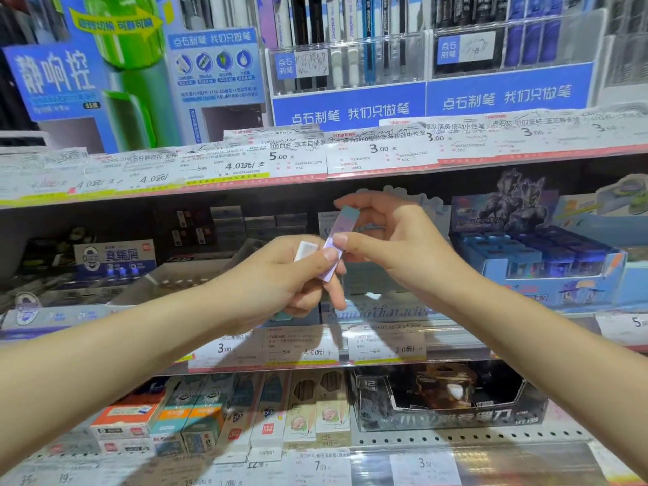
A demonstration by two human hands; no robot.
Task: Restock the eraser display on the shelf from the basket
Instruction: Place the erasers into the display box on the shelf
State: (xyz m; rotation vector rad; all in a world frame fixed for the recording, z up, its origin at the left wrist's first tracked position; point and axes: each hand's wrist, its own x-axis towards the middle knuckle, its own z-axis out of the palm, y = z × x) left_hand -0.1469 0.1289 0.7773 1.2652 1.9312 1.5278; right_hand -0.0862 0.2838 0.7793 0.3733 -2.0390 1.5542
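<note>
We find both hands raised in front of the middle shelf point(456, 349), meeting over a long lilac and teal eraser point(342, 228). The right hand point(396, 247) pinches this eraser between thumb and forefinger, its thumb pressed on the lilac part and the forefinger curled over the teal top end; the remaining fingers are loosely bent. The eraser stands tilted, top leaning right. The left hand point(291, 278) is curled closed around a small bundle: a white eraser point(305, 250) shows above its thumb, and a teal end point(284, 315) shows below its palm. Its thumb tip touches the lower end of the lilac eraser, so both hands hold that piece. Directly behind the hands sits the pale eraser display box point(378, 308) with script lettering on its front, on the middle shelf. To the right stands a blue display carton point(547, 275). Price labels point(308, 345) line the shelf edge below the hands
</note>
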